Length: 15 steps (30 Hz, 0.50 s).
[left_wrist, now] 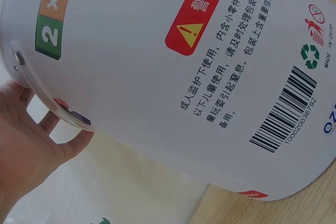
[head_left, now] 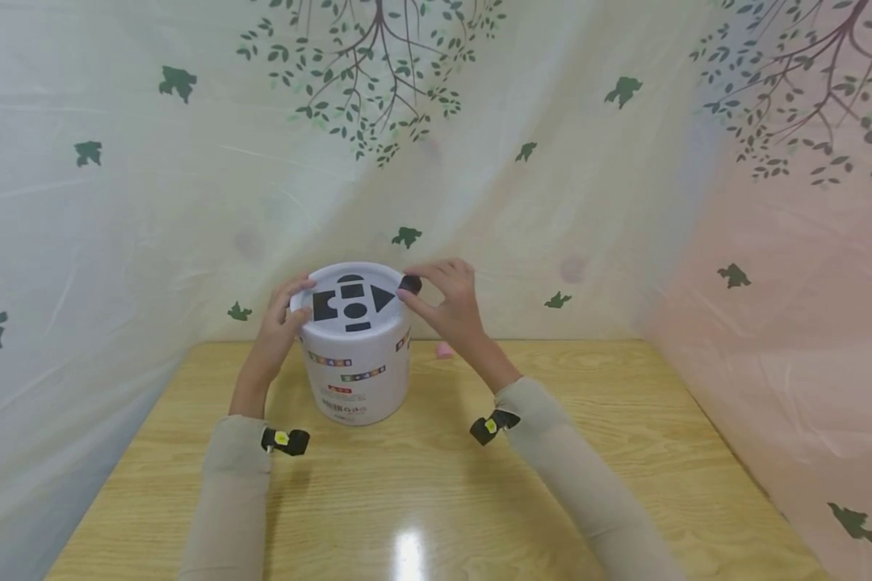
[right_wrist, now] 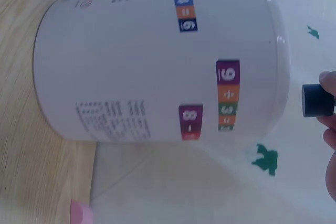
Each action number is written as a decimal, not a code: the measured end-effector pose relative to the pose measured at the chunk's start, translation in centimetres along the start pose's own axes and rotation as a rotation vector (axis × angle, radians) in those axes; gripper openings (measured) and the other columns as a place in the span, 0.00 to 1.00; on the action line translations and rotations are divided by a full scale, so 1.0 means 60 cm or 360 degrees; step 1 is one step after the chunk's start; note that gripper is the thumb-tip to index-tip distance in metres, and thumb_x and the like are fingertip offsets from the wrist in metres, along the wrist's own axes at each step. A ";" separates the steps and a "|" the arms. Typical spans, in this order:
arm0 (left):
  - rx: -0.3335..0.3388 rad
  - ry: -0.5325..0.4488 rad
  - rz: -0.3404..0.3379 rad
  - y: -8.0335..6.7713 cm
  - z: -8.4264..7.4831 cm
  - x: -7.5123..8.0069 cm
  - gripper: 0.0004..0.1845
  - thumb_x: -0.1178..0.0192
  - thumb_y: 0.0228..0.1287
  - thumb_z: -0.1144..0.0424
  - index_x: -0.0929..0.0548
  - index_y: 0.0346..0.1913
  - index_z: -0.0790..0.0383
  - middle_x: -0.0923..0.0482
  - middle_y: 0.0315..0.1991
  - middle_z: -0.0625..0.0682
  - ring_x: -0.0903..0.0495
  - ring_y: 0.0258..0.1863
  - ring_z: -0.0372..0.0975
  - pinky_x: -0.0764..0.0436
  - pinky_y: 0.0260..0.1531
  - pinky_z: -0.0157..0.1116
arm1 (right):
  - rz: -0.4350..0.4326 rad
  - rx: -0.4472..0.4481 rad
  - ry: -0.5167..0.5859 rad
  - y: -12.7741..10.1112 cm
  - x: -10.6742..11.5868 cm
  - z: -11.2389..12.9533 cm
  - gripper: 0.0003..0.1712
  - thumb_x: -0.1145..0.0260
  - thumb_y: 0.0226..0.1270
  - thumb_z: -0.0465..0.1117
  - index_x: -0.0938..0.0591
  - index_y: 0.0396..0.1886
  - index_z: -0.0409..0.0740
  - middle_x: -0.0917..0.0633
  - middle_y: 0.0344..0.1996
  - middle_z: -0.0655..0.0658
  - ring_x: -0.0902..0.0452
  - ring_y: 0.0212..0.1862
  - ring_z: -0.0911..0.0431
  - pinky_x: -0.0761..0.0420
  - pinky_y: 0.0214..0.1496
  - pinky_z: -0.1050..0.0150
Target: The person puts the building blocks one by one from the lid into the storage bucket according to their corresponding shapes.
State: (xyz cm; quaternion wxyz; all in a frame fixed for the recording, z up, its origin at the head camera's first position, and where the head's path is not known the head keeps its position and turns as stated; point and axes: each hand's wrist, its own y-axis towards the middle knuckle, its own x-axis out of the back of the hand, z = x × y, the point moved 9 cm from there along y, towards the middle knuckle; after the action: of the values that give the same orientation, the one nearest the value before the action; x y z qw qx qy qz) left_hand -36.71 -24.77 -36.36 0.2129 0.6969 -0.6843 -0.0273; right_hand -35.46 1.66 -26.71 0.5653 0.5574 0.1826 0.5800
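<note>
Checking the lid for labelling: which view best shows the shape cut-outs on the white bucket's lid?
The head view: it looks down on the lid, so its dark shape cut-outs all show, with the small dark block in the right hand at its edge. Both wrist views show only the white bucket's side wall and lid rim.

Bright, even light from overhead; glare spot on the surface (head_left: 409,555) near me. Head view bends at edges. Right wrist view soft, hazy.

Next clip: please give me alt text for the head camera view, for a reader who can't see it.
A person's left hand steadies a white bucket on a wooden table, while the right hand pinches a small dark block at the edge of its lid, which has shape-cut holes. A small pink piece lies behind the bucket.
</note>
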 end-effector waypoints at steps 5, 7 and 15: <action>0.0006 -0.0007 0.0007 0.002 0.001 -0.001 0.27 0.53 0.77 0.59 0.36 0.76 0.58 0.53 0.83 0.52 0.56 0.82 0.53 0.52 0.77 0.65 | 0.0036 -0.0049 0.0077 0.013 -0.025 0.013 0.19 0.22 0.59 0.41 0.13 0.49 0.40 0.10 0.47 0.43 0.24 0.53 0.49 0.35 0.70 0.46; 0.0005 -0.0018 0.0011 0.002 0.000 -0.001 0.28 0.53 0.76 0.60 0.36 0.76 0.58 0.54 0.83 0.52 0.57 0.82 0.53 0.52 0.77 0.66 | 0.0063 -0.0066 0.0082 0.017 -0.035 0.018 0.19 0.22 0.59 0.41 0.13 0.49 0.40 0.10 0.47 0.43 0.23 0.53 0.49 0.34 0.69 0.46; 0.0018 -0.0030 0.0011 0.002 0.002 0.000 0.28 0.53 0.77 0.60 0.36 0.76 0.58 0.54 0.83 0.52 0.56 0.82 0.53 0.50 0.78 0.65 | 0.0248 -0.0156 -0.0067 0.019 -0.078 0.021 0.19 0.23 0.60 0.46 0.13 0.49 0.44 0.11 0.46 0.44 0.24 0.54 0.50 0.31 0.68 0.46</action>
State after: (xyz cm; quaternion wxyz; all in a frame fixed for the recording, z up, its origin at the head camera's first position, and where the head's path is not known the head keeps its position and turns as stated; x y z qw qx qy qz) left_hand -36.87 -24.78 -36.41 0.2026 0.6954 -0.6888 -0.0290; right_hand -36.11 -3.23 -27.43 0.5489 0.5537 0.0982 0.6185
